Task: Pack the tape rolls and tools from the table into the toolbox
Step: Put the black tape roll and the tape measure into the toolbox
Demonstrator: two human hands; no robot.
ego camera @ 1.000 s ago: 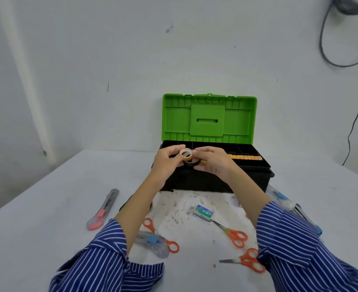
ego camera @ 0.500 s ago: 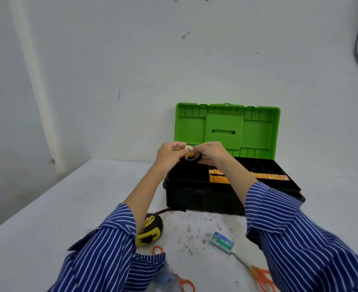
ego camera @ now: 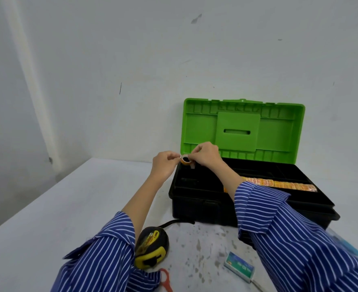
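Note:
A small tape roll point(ego camera: 186, 161) with an orange rim and pale tape hangs above the left end of the black toolbox point(ego camera: 197, 204), whose green lid point(ego camera: 279, 127) stands open. My left hand point(ego camera: 165, 165) pinches the roll from the left and my right hand point(ego camera: 205, 154) grips it from the right, with a short tape end hanging down. An orange-patterned strip point(ego camera: 279, 183) lies in the box's tray. A yellow and black tape measure point(ego camera: 151, 246) sits on the table by my left sleeve.
A small blue-green box point(ego camera: 239, 266) lies on the stained white table point(ego camera: 47, 218) in front of the toolbox. An orange scissor handle point(ego camera: 166, 279) shows at the bottom edge. A blue-tinted clear tool point(ego camera: 346, 244) peeks out right of my right sleeve. A white wall stands close behind.
The view has swung up and left, so most table tools have dropped out of sight. Both hands stay on the tape roll, now over the box's left end.

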